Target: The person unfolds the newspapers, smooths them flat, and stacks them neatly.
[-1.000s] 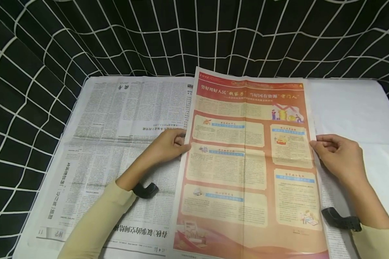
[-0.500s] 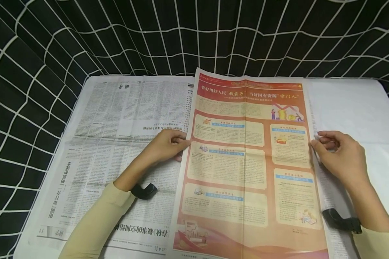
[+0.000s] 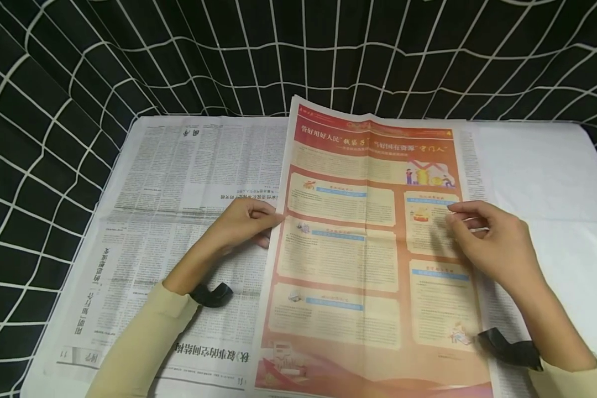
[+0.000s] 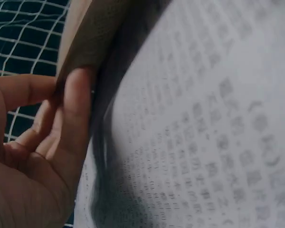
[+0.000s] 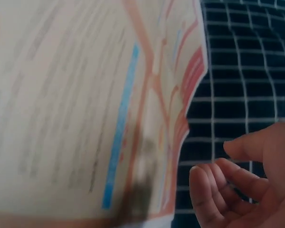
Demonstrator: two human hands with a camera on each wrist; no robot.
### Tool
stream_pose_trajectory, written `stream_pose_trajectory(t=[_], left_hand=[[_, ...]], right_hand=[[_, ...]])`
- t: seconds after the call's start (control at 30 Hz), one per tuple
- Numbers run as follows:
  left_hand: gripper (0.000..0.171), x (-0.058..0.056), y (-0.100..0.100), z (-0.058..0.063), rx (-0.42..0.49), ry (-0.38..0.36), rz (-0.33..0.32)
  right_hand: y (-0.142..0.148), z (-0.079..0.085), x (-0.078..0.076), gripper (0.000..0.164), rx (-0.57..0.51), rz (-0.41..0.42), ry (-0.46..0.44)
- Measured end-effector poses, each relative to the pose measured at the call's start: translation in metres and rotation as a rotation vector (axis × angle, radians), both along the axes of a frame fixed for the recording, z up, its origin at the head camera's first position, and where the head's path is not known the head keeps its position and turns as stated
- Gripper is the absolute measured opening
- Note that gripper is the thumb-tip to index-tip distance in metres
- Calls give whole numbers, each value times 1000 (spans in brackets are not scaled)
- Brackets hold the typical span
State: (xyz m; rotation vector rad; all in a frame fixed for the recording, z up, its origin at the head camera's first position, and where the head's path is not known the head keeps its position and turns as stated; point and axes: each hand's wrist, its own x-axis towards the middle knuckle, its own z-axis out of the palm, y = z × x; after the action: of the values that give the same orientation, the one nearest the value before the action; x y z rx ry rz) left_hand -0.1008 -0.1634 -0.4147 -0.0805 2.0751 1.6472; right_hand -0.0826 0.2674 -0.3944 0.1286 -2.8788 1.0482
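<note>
A newspaper page (image 3: 328,260) with a red and orange print lies over a spread newspaper, its upper left corner lifted a little. My left hand (image 3: 246,224) pinches the left edge of this page between thumb and fingers. In the left wrist view the left hand (image 4: 47,137) holds the page's bent edge, with grey printed text beside it. My right hand (image 3: 495,240) overlaps the page's right side in the head view. The right wrist view shows the right hand (image 5: 247,180) with loosely bent fingers and nothing between them, apart from the wavy page edge (image 5: 185,123).
Underneath, a black-and-white newspaper sheet (image 3: 144,182) spreads over the left of the white table (image 3: 552,166). A strip of printed paper (image 3: 472,166) shows along the coloured page's right side. Black cloth with a white grid (image 3: 318,55) rises behind and at the left.
My right hand has let go of the page's right edge and moved left, over the page. The page and my left hand have shifted slightly left, and the page's upper left corner is higher.
</note>
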Motion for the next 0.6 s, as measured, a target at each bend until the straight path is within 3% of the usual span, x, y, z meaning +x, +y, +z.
stream_pose_trajectory(t=[0.17,0.33,0.6], left_hand=[[28,3,-2,7,170,-21,-3],[23,5,16,23,241,33,-42],[18,6,59,37,162,144,-143]], right_hand=[[-33,10,7,25,-99,97,20],[-77,26,16,23,-240,201,-2],[-130,38,22,35,-536,314,-124]])
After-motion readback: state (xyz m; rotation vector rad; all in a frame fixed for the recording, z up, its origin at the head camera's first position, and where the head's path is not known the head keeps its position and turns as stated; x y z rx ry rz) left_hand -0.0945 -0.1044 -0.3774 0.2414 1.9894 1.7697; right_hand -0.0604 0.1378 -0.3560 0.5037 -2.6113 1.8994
